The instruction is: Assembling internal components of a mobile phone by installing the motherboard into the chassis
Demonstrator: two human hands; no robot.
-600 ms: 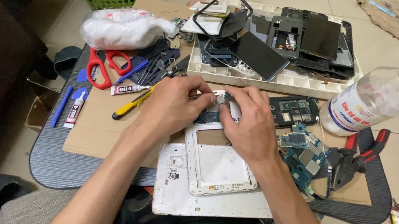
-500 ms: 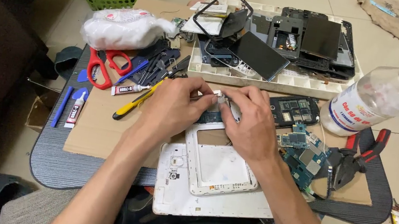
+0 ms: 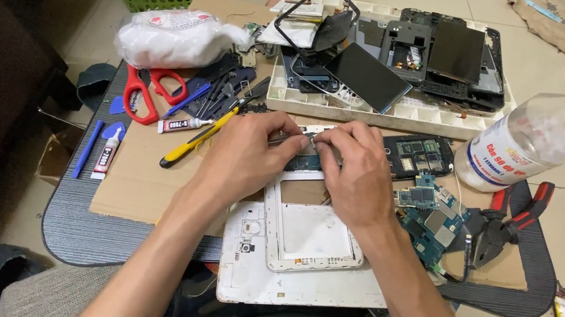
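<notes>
Barely any shift since before: both hands, left hand (image 3: 247, 151) & right hand (image 3: 355, 172), pinch thin, fragile circuit board (image 3: 306, 161); grip edges only.

Single head camera, looking steeply down, close over cardboard work mat (image 3: 141, 181); no second view.

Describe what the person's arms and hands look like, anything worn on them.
Both arms are bare from the bottom edge of the picture to the fingertips: no sleeves show. The left hand and the right hand wear no gloves, and no ring, watch or wristband is visible. The fingernails look short. No markings show on either forearm.
</notes>
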